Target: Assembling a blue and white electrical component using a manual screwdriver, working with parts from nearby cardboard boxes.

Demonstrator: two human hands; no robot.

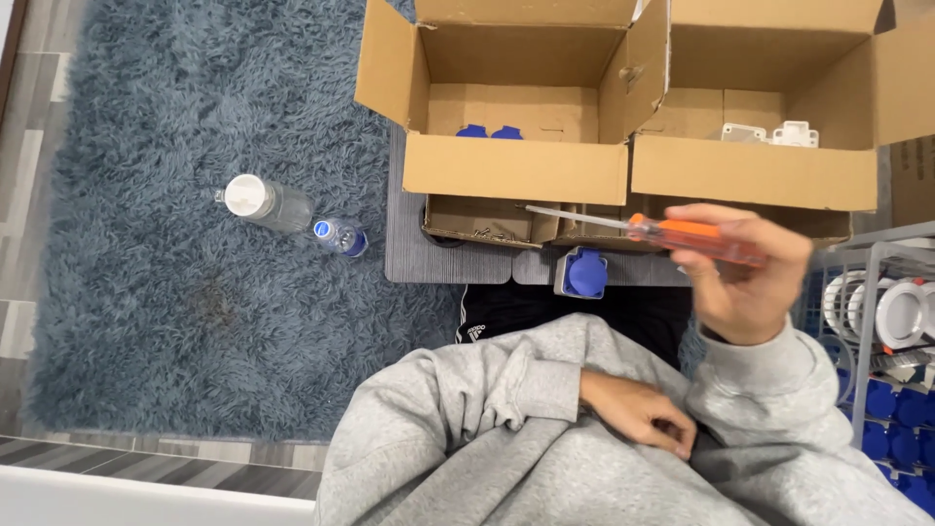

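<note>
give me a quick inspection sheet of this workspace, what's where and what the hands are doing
surface: grey mat on a shaggy blue-grey rug
job's things: orange-handled screwdriver held level in the right hand; blue and grey socket part on the mat
clutter: two open cardboard boxes, left box with blue parts, right box with white parts; two bottles lying on the rug
hands: right hand gripping the screwdriver; left hand resting on the grey sweatshirt, holding nothing
cables: nothing seen
surroundings: wire rack with white round fittings and blue parts at right; wood-look floor at left
</note>
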